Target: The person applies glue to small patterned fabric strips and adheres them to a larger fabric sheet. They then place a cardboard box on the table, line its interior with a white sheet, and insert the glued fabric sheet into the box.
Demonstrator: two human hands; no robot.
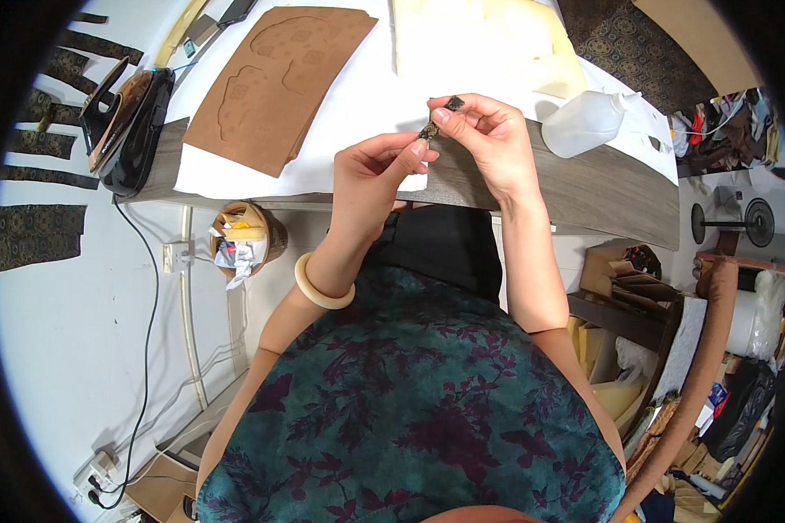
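Over the table's near edge, my left hand (373,179) and my right hand (490,139) come together on a small dark patterned fabric strip (453,104). Thumb and fingers of each hand pinch it, the left at its lower end and the right higher up. Fingers cover much of the strip, so its full shape is hidden. Left of my hands lie brown sheets (262,105) with curved outlines on them, resting on white paper (340,122). A translucent white squeeze bottle (580,131) lies tilted to the right of my right hand.
An iron (113,113) rests on its dark stand (146,131) at the table's left end, its cord hanging down. Pale yellow sheets (488,44) lie at the back. Under the table's left side stands a bin (276,234) of scraps; a loaded shelf (619,318) is at right.
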